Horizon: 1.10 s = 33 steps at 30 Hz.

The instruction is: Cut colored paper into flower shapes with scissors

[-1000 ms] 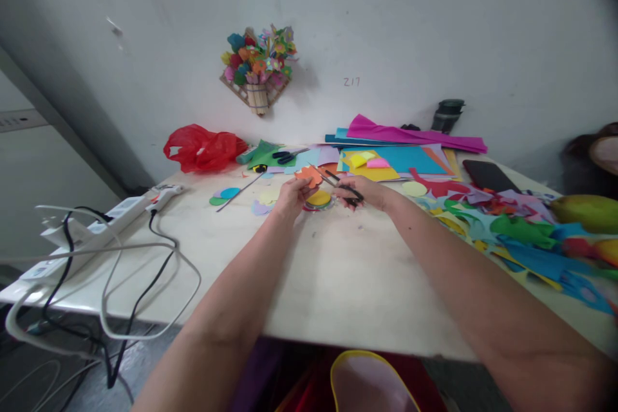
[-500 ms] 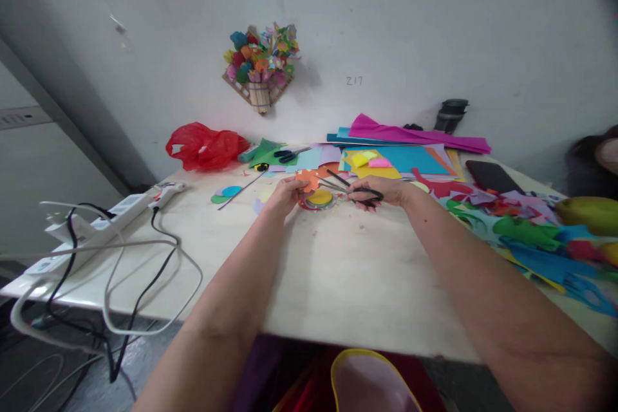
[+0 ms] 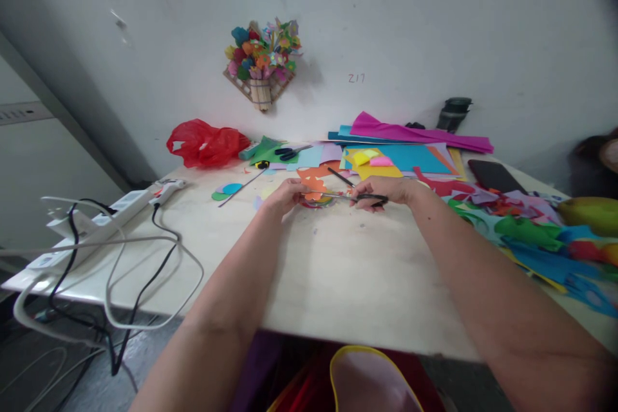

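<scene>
Between the fingers of my left hand is a piece of orange paper, held just above the table. My right hand is closed round the black handles of a pair of scissors. The blades point left and reach the orange paper's lower edge. Under the paper lies a round stack of coloured pieces, mostly hidden. A dark thin stick slants down toward my right fingers; I cannot tell whether they touch it.
Paper circles and a thin rod lie left of my hands. Behind are a second pair of scissors, a red plastic bag and coloured sheets. A phone and paper scraps are at right, a power strip at left.
The scissors' blades have come together and now lie across the orange paper's lower edge. The orange paper has shifted slightly down and right, covering the yellow circle beneath.
</scene>
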Available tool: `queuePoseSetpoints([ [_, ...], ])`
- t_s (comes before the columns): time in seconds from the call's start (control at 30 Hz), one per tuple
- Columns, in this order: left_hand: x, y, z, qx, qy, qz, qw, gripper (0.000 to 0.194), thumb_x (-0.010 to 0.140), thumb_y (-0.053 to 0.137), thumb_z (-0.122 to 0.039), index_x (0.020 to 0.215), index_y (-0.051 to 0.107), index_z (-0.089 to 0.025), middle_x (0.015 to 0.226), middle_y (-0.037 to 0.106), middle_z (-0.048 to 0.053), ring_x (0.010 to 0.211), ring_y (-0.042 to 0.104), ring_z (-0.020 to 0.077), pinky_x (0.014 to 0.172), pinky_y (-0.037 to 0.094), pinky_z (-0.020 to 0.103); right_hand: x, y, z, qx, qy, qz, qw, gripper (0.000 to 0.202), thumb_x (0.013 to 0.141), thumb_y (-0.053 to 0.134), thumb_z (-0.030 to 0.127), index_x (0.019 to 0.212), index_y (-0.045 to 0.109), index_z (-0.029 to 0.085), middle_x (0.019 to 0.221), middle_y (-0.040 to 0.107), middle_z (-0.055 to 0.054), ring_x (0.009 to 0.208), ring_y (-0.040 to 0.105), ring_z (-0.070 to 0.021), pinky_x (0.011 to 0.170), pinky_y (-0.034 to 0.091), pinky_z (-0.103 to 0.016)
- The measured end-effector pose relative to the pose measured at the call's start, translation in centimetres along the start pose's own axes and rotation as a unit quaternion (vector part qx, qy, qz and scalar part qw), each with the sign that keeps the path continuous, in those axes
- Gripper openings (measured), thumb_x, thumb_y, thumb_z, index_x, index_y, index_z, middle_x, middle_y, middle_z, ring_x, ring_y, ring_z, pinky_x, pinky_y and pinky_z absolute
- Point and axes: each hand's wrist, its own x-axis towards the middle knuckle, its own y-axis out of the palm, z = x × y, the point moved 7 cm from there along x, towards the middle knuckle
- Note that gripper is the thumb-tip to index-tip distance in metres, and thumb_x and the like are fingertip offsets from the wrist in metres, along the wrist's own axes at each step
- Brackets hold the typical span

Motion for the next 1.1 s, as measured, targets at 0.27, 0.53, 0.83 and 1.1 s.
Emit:
queuePoseSetpoints([
  [0.27,0.3,0.2,0.7,0.02,-0.019,0.033,0.999,0.008,0.053,0.074,-0.008,0.061,0.072,-0.011,0.059,0.069,0.007,0.049,0.061,0.0134,0.049,0.049,0.022,0.1,0.5,0.4,-0.027,0.006,0.023,0.999,0.037,0.062,0.086,0.044,0.082,0.072,0.016,0.054,0.061,0.002,0.047,0.053,-0.0092,0.044,0.04,-0.021],
  [0.53,-0.1,1.2,1.0,0.04,-0.04,0.067,0.996,0.006,0.052,0.07,-0.008,0.056,0.071,-0.013,0.057,0.068,0.007,0.052,0.061,0.0153,0.052,0.048,0.025,0.4,0.8,0.2,-0.028,0.016,0.034,0.999,0.037,0.061,0.086,0.045,0.081,0.073,0.016,0.056,0.062,0.002,0.048,0.054,-0.009,0.044,0.04,-0.021],
  [0.83,-0.4,1.6,0.7,0.052,-0.045,0.061,0.996,0.006,0.051,0.07,-0.01,0.056,0.07,-0.014,0.059,0.068,0.007,0.055,0.062,0.0172,0.057,0.05,0.028,0.5,1.0,0.4,-0.041,0.021,0.033,0.998,0.036,0.063,0.086,0.043,0.083,0.073,0.016,0.054,0.061,0.002,0.047,0.053,-0.0088,0.046,0.041,-0.021],
  [1.1,-0.3,1.4,0.9,0.039,-0.055,0.055,0.996,0.008,0.05,0.07,-0.009,0.057,0.068,-0.011,0.059,0.067,0.006,0.057,0.064,0.0178,0.06,0.052,0.029,0.5,1.2,0.5,-0.046,0.022,0.03,0.998,0.04,0.062,0.086,0.048,0.083,0.074,0.016,0.056,0.059,0.002,0.048,0.051,-0.0081,0.047,0.041,-0.021],
])
